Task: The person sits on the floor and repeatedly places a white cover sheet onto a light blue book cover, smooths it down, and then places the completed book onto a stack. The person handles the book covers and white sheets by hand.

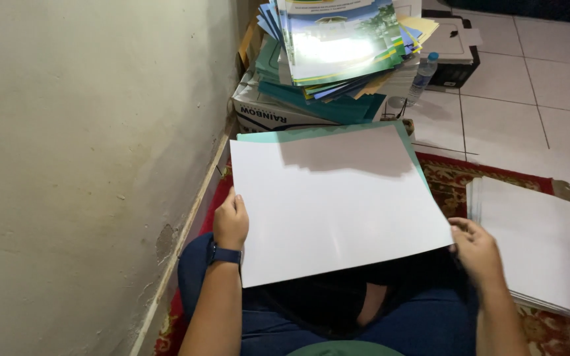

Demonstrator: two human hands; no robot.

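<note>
A large white sheet [334,204] with a teal edge showing along its top and right side is held over my lap. My left hand [231,223], with a dark watch on the wrist, grips its left edge. At the lower right corner of the sheet, my right hand [476,250] pinches it from the side. To the right, a thick stack of white sheets [542,244] lies on the red patterned rug [456,178], close to my right hand.
A tilted pile of printed covers and folders [338,46] sits on a cardboard box [272,112] ahead. A plastic bottle [422,76] and a black box [456,56] stand on the white tile floor [529,99]. The wall [87,165] is close on my left.
</note>
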